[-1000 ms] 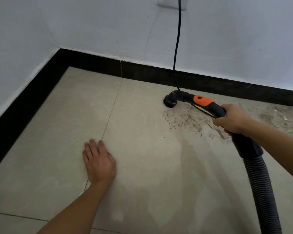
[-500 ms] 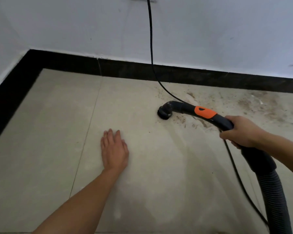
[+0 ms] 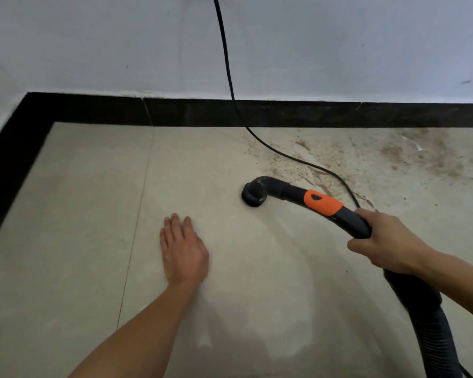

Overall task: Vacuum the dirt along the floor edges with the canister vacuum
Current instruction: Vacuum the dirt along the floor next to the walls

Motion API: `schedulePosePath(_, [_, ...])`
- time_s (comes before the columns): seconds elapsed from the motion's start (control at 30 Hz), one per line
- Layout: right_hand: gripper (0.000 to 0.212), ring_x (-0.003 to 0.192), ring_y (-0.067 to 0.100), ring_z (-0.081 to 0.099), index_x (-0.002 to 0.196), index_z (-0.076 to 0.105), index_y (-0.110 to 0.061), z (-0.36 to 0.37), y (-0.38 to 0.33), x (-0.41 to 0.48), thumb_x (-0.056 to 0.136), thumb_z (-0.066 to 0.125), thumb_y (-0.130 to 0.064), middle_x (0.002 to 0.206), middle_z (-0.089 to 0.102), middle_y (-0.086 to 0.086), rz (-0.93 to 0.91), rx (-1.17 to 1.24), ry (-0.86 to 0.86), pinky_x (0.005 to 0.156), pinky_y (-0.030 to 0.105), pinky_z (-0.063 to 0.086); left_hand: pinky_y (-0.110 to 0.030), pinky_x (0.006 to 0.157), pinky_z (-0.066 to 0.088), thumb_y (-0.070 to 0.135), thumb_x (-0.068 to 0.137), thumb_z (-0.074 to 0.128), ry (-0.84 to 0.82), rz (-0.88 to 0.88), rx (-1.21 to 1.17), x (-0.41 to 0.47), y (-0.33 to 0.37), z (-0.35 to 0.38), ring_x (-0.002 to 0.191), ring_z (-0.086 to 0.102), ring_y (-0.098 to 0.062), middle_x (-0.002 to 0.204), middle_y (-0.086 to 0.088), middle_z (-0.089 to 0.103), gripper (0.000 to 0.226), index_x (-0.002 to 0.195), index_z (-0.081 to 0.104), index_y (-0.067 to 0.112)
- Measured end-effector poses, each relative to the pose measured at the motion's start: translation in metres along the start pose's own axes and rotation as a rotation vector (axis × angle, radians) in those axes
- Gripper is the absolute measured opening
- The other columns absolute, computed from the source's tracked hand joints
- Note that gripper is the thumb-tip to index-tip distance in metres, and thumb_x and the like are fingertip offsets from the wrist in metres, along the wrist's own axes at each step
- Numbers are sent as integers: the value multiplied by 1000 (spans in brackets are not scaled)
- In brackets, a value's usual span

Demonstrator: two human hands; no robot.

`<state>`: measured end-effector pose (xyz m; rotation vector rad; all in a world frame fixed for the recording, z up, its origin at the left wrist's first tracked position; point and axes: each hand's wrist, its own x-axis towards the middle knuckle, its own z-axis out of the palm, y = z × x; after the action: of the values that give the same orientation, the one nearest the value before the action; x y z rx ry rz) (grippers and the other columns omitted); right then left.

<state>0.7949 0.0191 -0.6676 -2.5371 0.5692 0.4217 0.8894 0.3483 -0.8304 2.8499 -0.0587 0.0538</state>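
Observation:
My right hand (image 3: 385, 244) grips the black curved vacuum handle (image 3: 322, 204) just behind its orange band. The round nozzle end (image 3: 253, 193) faces down onto the beige tile floor. A ribbed black hose (image 3: 432, 336) runs from the handle off the lower right. Brown dirt (image 3: 393, 156) is scattered on the tiles to the right of the nozzle, up to the black skirting board (image 3: 284, 114). My left hand (image 3: 183, 249) lies flat on the floor, fingers straight, left of and nearer to me than the nozzle.
A black power cord (image 3: 225, 64) hangs down the white wall, crosses the skirting and runs over the dirty tiles behind the handle. The skirting turns a corner at the left (image 3: 19, 132). A tile joint (image 3: 137, 227) runs left of my left hand.
The nozzle has drawn back from the skirting toward me across the dirt patch. The view has shifted right, showing more dirty floor. My left hand stays flat on the tile.

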Motion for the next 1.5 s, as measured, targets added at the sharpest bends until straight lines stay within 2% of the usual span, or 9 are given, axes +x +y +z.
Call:
schedulePosePath(0.27, [22,38,15,59,82,54,-27,17,-29,23,73,71,-17,58,62,1,-73,-32,-55,38,26,46,-49,115,25,11,92,44,31,0,-6,1,0,3,138,34,-41,144,-26,42,43,133,51,0])
schedulePosePath(0.43, [22,54,22,63,84,51,-23,34,-76,61,73,70,-19,67,63,5,-137,-67,65,56,36,55,-49,116,25,12,90,51,8,-8,-1,1,-1,2,139,33,-39,145,-25,41,45,134,51,1])
schedulePosePath(0.53, [22,54,21,63,88,53,-22,42,-100,71,73,69,-20,69,62,6,-199,-72,-7,54,33,54,-48,117,23,12,90,50,-5,-9,-5,2,-2,3,140,30,-38,147,-23,39,47,136,49,2])
schedulePosePath(0.7, [23,55,20,61,83,51,-27,22,-67,54,74,71,-19,70,61,4,-155,-117,-29,54,36,54,-49,116,23,13,91,49,-6,-3,7,2,-2,1,141,29,-38,147,-24,39,47,136,48,1])
schedulePosePath(0.87, [22,40,13,59,81,54,-26,0,-7,14,73,72,-16,64,62,4,-45,-105,-19,40,27,48,-51,114,26,9,89,53,10,-1,0,0,0,-2,137,34,-42,143,-27,42,45,132,52,-1])
schedulePosePath(1.0, [20,42,14,58,81,55,-25,-4,13,-8,72,71,-16,62,62,3,3,-72,45,40,27,46,-53,113,27,7,87,56,18,6,-4,-1,0,-2,135,36,-44,141,-29,44,44,130,53,-4])
schedulePosePath(1.1, [21,54,16,59,79,52,-26,-2,22,-22,72,71,-20,63,60,-1,33,-99,114,47,30,43,-54,112,28,6,87,53,30,-4,-15,0,0,0,134,36,-45,141,-30,43,43,129,53,-4])
schedulePosePath(1.23, [22,55,15,58,82,48,-29,11,19,-29,73,68,-25,63,59,-3,37,-153,91,50,31,46,-56,110,29,9,85,45,50,7,-11,-1,1,0,131,38,-48,138,-32,45,45,127,54,-5])
schedulePosePath(1.5, [25,57,18,47,94,41,-26,30,-43,21,82,62,-30,67,46,-4,-53,-270,208,47,29,29,-57,111,28,3,87,54,44,27,-14,-1,-4,3,133,36,-48,139,-33,43,42,129,52,-5])
